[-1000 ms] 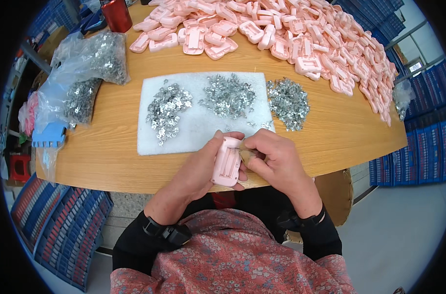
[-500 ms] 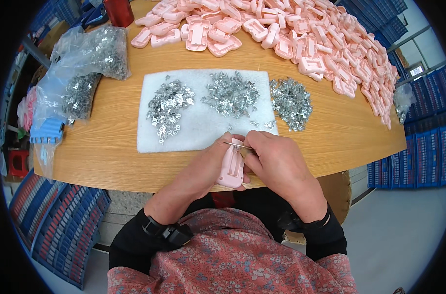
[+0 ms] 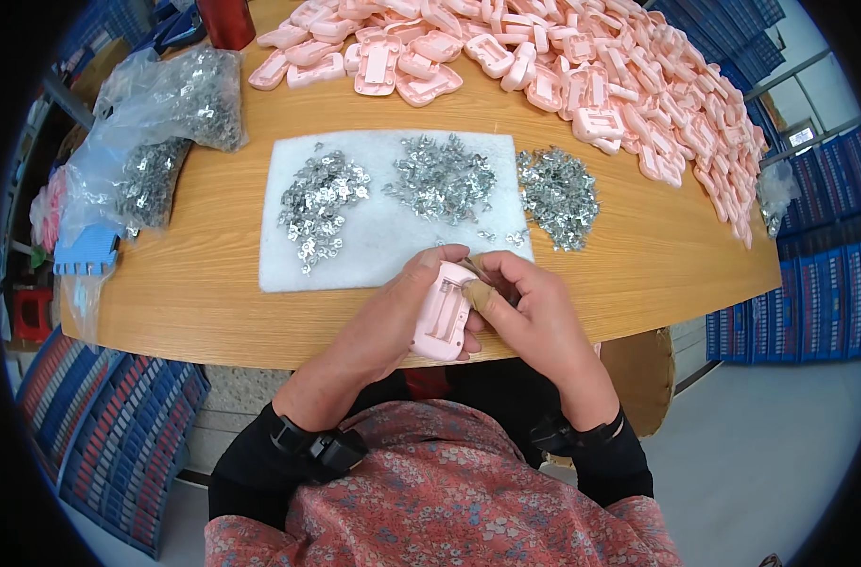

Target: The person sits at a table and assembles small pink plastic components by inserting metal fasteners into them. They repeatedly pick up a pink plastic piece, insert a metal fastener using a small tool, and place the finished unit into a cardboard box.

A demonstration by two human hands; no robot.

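Head view: left hand (image 3: 393, 317) and right hand (image 3: 530, 317) both closed around a pink plastic housing (image 3: 440, 321), held at the near edge of the wooden bench (image 3: 213, 283), right thumb pressing its upper end. At 12 o'clock, white foam pad (image 3: 383, 236) with heaps of small metal clips (image 3: 322, 203). Further toward 12 and 1 o'clock, pile of pink housings (image 3: 591, 76). At 10 o'clock, clear bags of clips (image 3: 166, 104).

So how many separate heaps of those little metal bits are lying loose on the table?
3 heaps: left and middle on the white pad, the third off its right edge on bare wood. More metal bits sit in clear bags at far left, uncounted.
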